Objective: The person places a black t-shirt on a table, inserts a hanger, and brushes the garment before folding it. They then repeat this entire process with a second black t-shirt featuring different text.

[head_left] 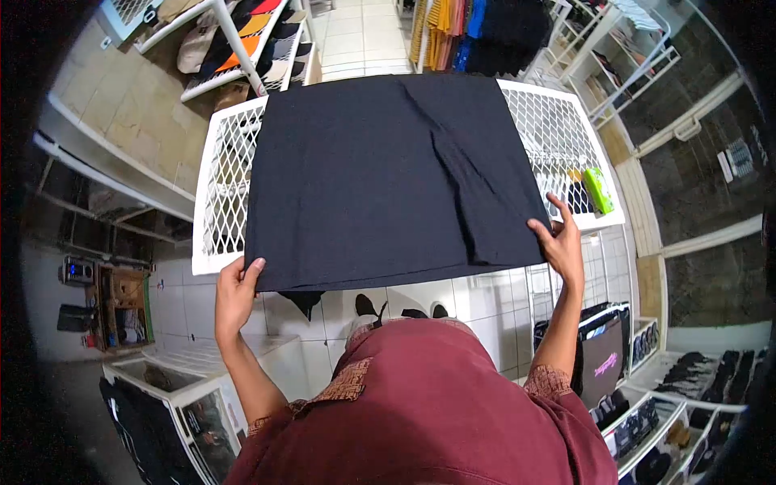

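A dark navy or black cloth [364, 178] lies spread over a white mesh-topped table [230, 182], its near edge hanging past the table's front. My left hand [238, 293] pinches the near left corner, thumb on top. At the near right corner my right hand [562, 242] grips the cloth between thumb and fingers, with the index finger raised. Folds run diagonally across the cloth's right half. A bright green packet [598, 191] rests on the mesh to the right, just beyond my right hand.
Shelves with caps [242, 44] stand at the back left, and hanging clothes [485, 36] at the back. Racks with goods [638, 428] fill the lower right. A white cabinet [174, 388] is at the lower left. Glass doors [695, 202] line the right side.
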`<state>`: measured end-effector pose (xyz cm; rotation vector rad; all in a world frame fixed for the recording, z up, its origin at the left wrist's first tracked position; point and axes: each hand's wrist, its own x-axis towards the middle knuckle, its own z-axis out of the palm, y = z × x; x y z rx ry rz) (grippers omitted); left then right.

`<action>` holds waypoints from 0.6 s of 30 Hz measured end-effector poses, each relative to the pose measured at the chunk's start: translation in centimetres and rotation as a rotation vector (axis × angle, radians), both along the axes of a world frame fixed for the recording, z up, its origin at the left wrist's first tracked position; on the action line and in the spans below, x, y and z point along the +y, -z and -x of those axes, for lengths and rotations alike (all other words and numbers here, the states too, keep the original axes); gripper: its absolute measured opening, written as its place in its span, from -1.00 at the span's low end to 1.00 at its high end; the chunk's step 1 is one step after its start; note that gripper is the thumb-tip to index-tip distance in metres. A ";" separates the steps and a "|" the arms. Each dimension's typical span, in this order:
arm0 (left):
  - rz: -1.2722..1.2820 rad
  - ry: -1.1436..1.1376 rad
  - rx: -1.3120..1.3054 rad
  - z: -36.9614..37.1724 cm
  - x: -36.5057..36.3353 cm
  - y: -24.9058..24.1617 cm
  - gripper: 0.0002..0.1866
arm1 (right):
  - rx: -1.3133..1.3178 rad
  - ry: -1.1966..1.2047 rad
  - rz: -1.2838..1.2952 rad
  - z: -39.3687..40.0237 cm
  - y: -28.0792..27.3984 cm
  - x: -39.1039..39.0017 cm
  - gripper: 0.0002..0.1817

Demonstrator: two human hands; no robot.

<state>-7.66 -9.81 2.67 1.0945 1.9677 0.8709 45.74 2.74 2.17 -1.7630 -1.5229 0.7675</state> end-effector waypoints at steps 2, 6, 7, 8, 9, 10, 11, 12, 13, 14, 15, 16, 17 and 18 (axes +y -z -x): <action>-0.047 -0.048 0.038 -1.2 -1.6 0.4 -0.66 | 0.000 -0.052 0.037 -1.0 0.4 -1.0 -0.24; -0.142 -0.226 0.279 -0.8 -4.1 5.8 -0.66 | 0.082 -0.283 -0.258 -1.5 4.8 -2.6 -0.08; -0.080 -0.304 0.384 -0.9 -4.7 6.9 -0.66 | 0.018 -0.284 -0.170 -1.5 4.1 -3.1 -0.05; -0.068 -0.311 0.392 -2.6 -5.2 7.6 -0.66 | -0.049 -0.282 -0.080 -1.8 3.6 -3.6 -0.02; -0.158 -0.383 0.607 -4.9 -5.5 8.3 -0.63 | -0.103 -0.317 -0.069 -2.3 3.2 -3.8 0.02; -0.251 -0.446 0.822 -7.6 -5.5 8.3 -0.58 | -0.092 -0.323 -0.099 -2.8 3.9 -3.9 0.01; -0.137 -0.482 0.699 -10.3 -5.6 8.1 -0.49 | -0.062 -0.337 -0.138 -3.5 4.7 -4.0 0.00; -0.184 -0.452 0.658 -12.5 -5.8 9.5 -0.50 | -0.036 -0.354 -0.174 -4.2 5.1 -4.2 -0.01; -0.227 -0.426 0.613 -15.0 -6.0 11.0 -0.52 | -0.034 -0.360 -0.202 -4.8 5.0 -4.5 -0.05; -0.206 -0.399 0.271 -18.8 -5.6 10.9 -0.55 | -0.014 -0.367 -0.208 -5.6 5.5 -4.8 -0.07; -0.184 -0.282 0.222 -21.0 -5.5 13.0 -0.57 | 0.004 -0.348 -0.230 -6.2 6.1 -5.1 -0.11; -0.151 -0.169 0.157 -24.0 -5.1 14.0 -0.58 | 0.023 -0.328 -0.258 -6.7 6.8 -5.3 -0.14; -0.138 -0.099 0.029 -27.4 -4.3 15.0 -0.59 | 0.054 -0.317 -0.305 -7.3 8.0 -5.3 -0.23; -0.089 -0.055 -0.060 -30.8 -3.3 16.5 -0.58 | 0.072 -0.286 -0.296 -7.8 9.3 -5.4 -0.35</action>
